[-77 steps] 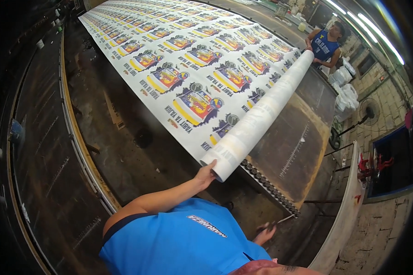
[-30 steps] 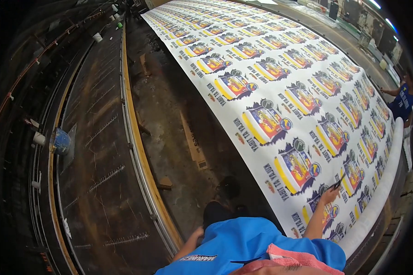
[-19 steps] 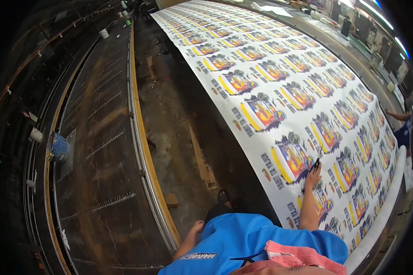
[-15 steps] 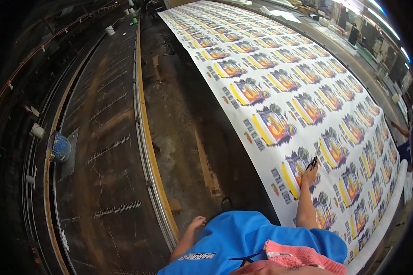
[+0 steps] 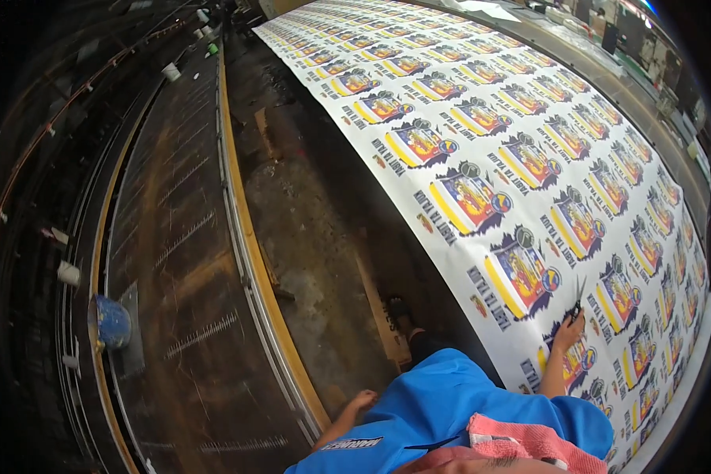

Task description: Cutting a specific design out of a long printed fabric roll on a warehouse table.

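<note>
My right hand (image 5: pixel 569 332) is closed around the black handles of a pair of scissors (image 5: pixel 577 302). The pale blades point away from me, low over a long white printed sheet (image 5: pixel 507 317) with rows of colourful repeated pictures. Whether the blades touch the sheet, I cannot tell. My left hand (image 5: pixel 363 400) hangs by my side, fingers curled, near a yellow-edged rail and with nothing visible in it.
To the left runs a long dark table (image 5: pixel 189 276) with a metal and yellow rail (image 5: pixel 270 336). A blue bucket (image 5: pixel 113 322) stands on its far side. Between the tables is a stained floor strip (image 5: pixel 316 261) with a cardboard strip (image 5: pixel 381 312). Small containers stand far ahead.
I have moved forward along the sheet; its pictures and the blue bucket sit lower in view. My right hand with the scissors has shifted right and nearer. The person at the right edge is out of view.
</note>
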